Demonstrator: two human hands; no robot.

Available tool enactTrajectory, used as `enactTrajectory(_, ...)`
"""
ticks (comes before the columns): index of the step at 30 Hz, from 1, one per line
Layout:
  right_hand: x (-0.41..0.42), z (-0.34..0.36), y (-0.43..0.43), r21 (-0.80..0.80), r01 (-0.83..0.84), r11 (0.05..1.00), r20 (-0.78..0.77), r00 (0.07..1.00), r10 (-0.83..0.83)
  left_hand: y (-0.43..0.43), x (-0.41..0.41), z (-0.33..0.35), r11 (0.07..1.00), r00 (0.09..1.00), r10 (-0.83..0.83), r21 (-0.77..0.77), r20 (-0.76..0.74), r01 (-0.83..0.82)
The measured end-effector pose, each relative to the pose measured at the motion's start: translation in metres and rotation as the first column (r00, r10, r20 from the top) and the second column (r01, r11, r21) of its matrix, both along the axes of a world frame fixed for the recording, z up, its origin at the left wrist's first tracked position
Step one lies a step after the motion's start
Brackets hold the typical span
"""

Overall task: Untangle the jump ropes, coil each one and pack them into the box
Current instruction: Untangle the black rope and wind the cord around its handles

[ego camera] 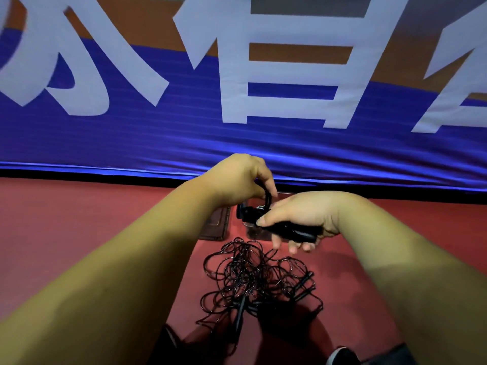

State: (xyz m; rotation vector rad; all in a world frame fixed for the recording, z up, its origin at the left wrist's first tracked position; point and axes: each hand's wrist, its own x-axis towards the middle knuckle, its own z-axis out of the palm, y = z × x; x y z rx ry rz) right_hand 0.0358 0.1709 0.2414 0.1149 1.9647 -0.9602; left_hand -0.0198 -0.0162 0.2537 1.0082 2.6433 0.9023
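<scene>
Ahead of me a blue and orange banner (158, 138) filled the upper half of the view, its lower edge meeting the red floor (79, 206). Huge white characters (276, 75) ran across it, but the frame cut off their tops and sides and I could not read them.

Both bare forearms reached forward and blocked much of the middle ground. My left hand (237, 180) was raised near the banner's edge, fingers curled down round a black loop of rope (267, 198). Just beside it and lower, my right hand (303, 214) had its thumb and fingers wrapped round a bundle of black handles (292, 230), one end poking out to the left beyond the thumb.

Directly behind the hands sat what looked like a clear box (257, 234), mostly hidden by them; I could only catch a corner. A dark flat panel (214, 225) lay on the floor touching its left side, and I could not tell whether it was the lid.

Nearer to me, between my arms, the remaining jump ropes (250, 275) lay in a black tangle on the floor, thin cords looped over each other with several handles sticking out. I could not count the ropes. The toe of a dark shoe (340, 356) showed at the bottom edge.
</scene>
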Motion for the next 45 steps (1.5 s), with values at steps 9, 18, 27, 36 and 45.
enactTrajectory(9,-0.019,-0.027,0.013,0.043,0.359,0.932,-0.332,0.885,-0.326,0.017,0.007,0.002,0.968,0.999,0.027,-0.249,-0.047,-0.038)
enactTrajectory(18,-0.023,-0.019,0.019,-0.108,0.481,0.870,-0.320,0.812,-0.488,0.019,0.008,-0.016,0.971,0.920,0.193,-0.202,0.341,-0.129)
enactTrajectory(27,-0.019,-0.007,0.006,-0.176,0.493,0.852,-0.309,0.794,-0.523,0.014,0.006,-0.016,0.940,0.909,0.309,-0.238,0.282,-0.245)
enactTrajectory(36,-0.026,-0.011,0.009,-0.218,0.509,0.833,-0.393,0.735,-0.552,0.011,0.009,-0.020,0.979,0.858,0.192,-0.038,0.477,-0.199)
enactTrajectory(45,-0.026,-0.005,0.011,-0.265,0.443,0.857,-0.466,0.719,-0.516,-0.003,0.006,-0.009,0.948,0.572,-0.151,0.283,0.806,-0.148)
